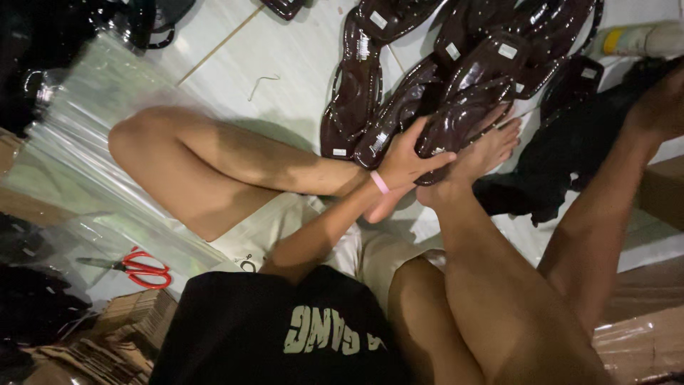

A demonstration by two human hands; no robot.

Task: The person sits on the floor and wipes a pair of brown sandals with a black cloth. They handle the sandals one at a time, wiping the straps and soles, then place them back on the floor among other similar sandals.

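I sit on a pale tiled floor with my legs folded. My left hand (405,162), with a pink band on the wrist, grips the near end of a glossy dark brown sandal (467,114). That sandal lies on a heap of the same kind of sandals (370,78), just beyond my bare foot (491,148). My right hand (661,103) reaches far to the right and rests by a black bundle (570,157). It is blurred, so its fingers are unclear.
A stack of clear plastic bags (92,135) lies at the left, with red-handled scissors (142,269) near it. Folded cardboard (121,331) is at the bottom left and a brown box (662,192) at the right. A bottle with a yellow band (634,39) lies at the top right.
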